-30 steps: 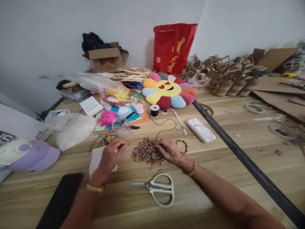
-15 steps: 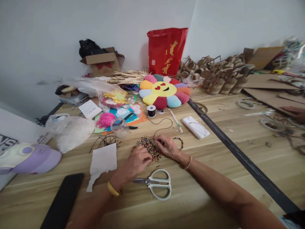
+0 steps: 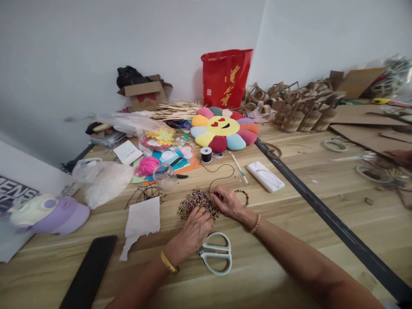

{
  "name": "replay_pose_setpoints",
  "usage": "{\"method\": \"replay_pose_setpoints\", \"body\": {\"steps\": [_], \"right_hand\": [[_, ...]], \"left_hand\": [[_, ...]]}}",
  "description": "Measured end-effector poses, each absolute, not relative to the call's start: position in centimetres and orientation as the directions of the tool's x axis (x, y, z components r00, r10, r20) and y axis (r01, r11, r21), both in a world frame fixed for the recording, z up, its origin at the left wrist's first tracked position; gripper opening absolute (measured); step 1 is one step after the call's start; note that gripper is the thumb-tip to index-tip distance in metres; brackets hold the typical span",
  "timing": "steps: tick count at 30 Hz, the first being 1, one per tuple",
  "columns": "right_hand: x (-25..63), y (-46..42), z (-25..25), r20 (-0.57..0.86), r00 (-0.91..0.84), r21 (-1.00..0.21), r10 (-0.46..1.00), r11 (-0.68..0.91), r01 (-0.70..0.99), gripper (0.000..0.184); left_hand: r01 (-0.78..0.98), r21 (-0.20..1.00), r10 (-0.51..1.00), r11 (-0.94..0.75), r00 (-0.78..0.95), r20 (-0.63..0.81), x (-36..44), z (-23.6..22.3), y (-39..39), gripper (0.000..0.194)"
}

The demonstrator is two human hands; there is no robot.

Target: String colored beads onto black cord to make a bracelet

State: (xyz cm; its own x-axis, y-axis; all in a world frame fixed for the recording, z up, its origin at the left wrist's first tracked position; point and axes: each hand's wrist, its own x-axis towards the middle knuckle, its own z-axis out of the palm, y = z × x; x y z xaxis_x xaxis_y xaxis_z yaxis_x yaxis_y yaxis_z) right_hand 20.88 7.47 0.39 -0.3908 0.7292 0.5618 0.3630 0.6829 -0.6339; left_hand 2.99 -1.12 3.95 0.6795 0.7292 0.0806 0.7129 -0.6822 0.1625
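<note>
A heap of small multicoloured beads [image 3: 193, 201] lies in front of me on the wooden table. My left hand [image 3: 195, 226] rests at the near side of the heap, fingers bent together and fingertips among the beads; anything between them is hidden. On the right of the heap, my right hand [image 3: 228, 201] pinches a black cord [image 3: 222, 177], which curls back to a white spool [image 3: 206, 154]. Beyond that hand lies a ring of strung beads [image 3: 246, 198]. Scissors [image 3: 229, 256] with pale handles lie below my left hand, which covers their blades.
A torn white paper [image 3: 141, 219], a black phone [image 3: 88, 272] and a clear jar [image 3: 165, 176] are at the left. Behind sit a flower cushion [image 3: 222, 128] and a red bag [image 3: 227, 79]. A white power bank [image 3: 265, 176] lies right. Another person's hand [image 3: 401, 158] shows at the far right.
My left hand has moved right and down onto the near edge of the beads, now covering the scissor blades. My right hand keeps its pinch on the cord. The view has shifted slightly.
</note>
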Motion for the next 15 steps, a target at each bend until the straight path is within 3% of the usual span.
{"method": "replay_pose_setpoints", "body": {"steps": [4, 10, 12, 15], "right_hand": [[21.0, 7.5, 0.5, 0.564, -0.412, -0.616, 0.716, 0.697, 0.367, 0.017], [20.9, 7.3, 0.6, 0.557, -0.415, -0.614, 0.720, 0.693, 0.378, 0.018], [20.9, 7.3, 0.6, 0.553, -0.421, -0.608, 0.719, 0.694, 0.386, 0.019], [20.9, 7.2, 0.7, 0.553, -0.431, -0.594, 0.713, 0.700, 0.396, 0.022]], "left_hand": [[0.819, 0.094, 0.822, -0.566, 0.553, 0.134, -0.2, 6.5, -0.2, 0.019], [0.964, -0.113, 0.867, -0.241, 0.266, 0.422, -6.2, 10.5, -0.2, 0.031], [0.962, -0.079, 0.825, -0.263, 0.266, 0.498, -5.6, 11.5, -0.9, 0.027], [0.902, 0.132, 0.779, -0.411, 0.272, 0.565, -1.9, 12.9, -2.2, 0.014]]}}
